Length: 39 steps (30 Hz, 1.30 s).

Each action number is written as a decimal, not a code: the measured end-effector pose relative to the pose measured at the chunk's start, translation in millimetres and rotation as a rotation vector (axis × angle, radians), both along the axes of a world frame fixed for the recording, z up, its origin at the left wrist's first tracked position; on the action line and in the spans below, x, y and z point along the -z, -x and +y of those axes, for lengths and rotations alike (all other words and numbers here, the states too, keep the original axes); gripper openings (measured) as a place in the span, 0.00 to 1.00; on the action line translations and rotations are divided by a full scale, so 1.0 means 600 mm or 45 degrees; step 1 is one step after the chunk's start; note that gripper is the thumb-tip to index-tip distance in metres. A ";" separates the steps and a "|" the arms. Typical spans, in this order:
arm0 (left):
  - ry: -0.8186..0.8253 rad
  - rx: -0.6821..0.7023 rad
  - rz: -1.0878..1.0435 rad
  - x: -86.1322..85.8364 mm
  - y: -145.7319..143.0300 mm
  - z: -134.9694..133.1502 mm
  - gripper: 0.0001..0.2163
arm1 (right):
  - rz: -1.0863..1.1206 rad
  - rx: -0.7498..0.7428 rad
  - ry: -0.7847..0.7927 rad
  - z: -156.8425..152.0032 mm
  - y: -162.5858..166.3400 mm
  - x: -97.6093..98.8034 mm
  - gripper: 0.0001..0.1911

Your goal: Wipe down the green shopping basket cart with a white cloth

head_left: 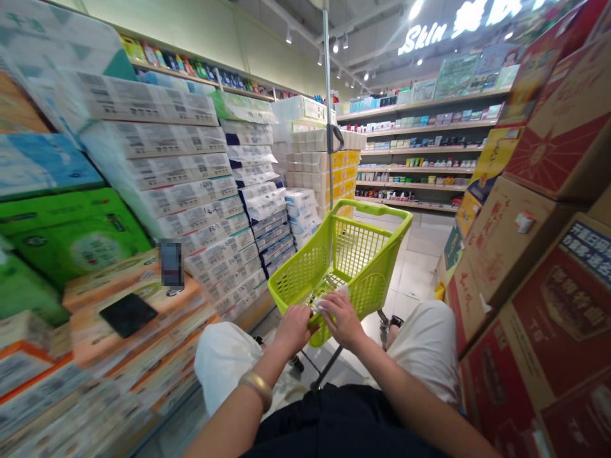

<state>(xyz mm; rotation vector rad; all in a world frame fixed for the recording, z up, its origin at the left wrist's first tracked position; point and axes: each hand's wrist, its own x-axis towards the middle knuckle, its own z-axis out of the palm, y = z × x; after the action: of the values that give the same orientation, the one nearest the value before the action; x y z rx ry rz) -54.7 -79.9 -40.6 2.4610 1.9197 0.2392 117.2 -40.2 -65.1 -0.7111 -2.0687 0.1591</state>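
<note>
Left fingers [300, 312] curl beside right fingers [334, 306] pinching white tissue [319, 306] over the green cart [384, 253].

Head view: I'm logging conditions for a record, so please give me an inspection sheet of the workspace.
Surface: pale tiled floor under the green cart.
Things at hand: green cart, white tissue-like piece at its near rim.
Clutter: black flat item and pixelated object on orange packs.
Hands: left hand at the near rim, grip unclear; right hand on the white tissue-like piece.
Cables: nothing seen.
Surroundings: stacked packs left, cartons right, stocked shelves ahead.
</note>
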 end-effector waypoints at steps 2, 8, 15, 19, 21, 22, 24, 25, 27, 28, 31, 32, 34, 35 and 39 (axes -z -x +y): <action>0.006 0.011 -0.011 0.001 0.009 -0.001 0.09 | -0.051 -0.074 -0.019 0.006 -0.006 -0.006 0.11; -0.019 0.038 -0.035 0.004 0.019 -0.005 0.09 | 0.027 0.080 -0.021 0.059 -0.041 -0.018 0.10; -0.072 0.063 -0.062 0.012 0.027 -0.003 0.08 | -0.040 -0.100 0.007 -0.018 0.028 -0.006 0.09; -0.061 0.064 -0.048 0.011 0.028 -0.008 0.08 | -0.115 -0.163 -0.039 -0.011 0.015 -0.013 0.09; -0.031 0.047 -0.043 0.008 0.025 -0.009 0.07 | -0.117 -0.089 -0.048 0.006 -0.002 -0.017 0.10; -0.018 0.040 -0.045 0.007 0.023 -0.009 0.07 | -0.108 -0.034 -0.039 0.013 -0.009 -0.018 0.11; -0.008 0.033 -0.053 0.006 0.020 -0.008 0.07 | -0.092 0.064 -0.009 0.017 -0.014 -0.019 0.13; -0.011 0.030 -0.055 0.006 0.019 -0.007 0.07 | -0.088 0.093 0.004 0.013 -0.011 -0.018 0.15; -0.021 0.024 -0.057 0.006 0.018 -0.005 0.08 | -0.096 0.090 0.018 -0.004 0.002 -0.013 0.19; -0.025 0.021 -0.058 0.007 0.019 -0.004 0.08 | -0.106 0.067 0.015 -0.014 0.011 -0.010 0.20; -0.029 0.018 -0.054 0.008 0.023 -0.005 0.09 | -0.144 -0.020 -0.025 -0.033 0.028 0.000 0.21; -0.027 0.020 -0.051 0.008 0.025 -0.006 0.09 | -0.161 -0.047 -0.040 -0.033 0.027 0.001 0.20; -0.027 0.030 -0.045 0.008 0.027 -0.009 0.08 | -0.182 -0.085 -0.062 -0.020 0.015 0.000 0.18; -0.027 0.040 -0.045 0.008 0.028 -0.009 0.08 | -0.179 -0.087 -0.067 -0.009 0.005 -0.002 0.17; -0.036 0.055 -0.059 0.009 0.027 -0.009 0.08 | -0.051 0.086 -0.030 0.032 -0.029 -0.015 0.12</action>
<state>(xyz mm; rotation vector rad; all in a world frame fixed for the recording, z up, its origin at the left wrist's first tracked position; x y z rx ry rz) -70.9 -85.4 -46.2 2.4883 1.8565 0.3215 134.7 -20.8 -56.4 -0.7743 -2.0777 0.0824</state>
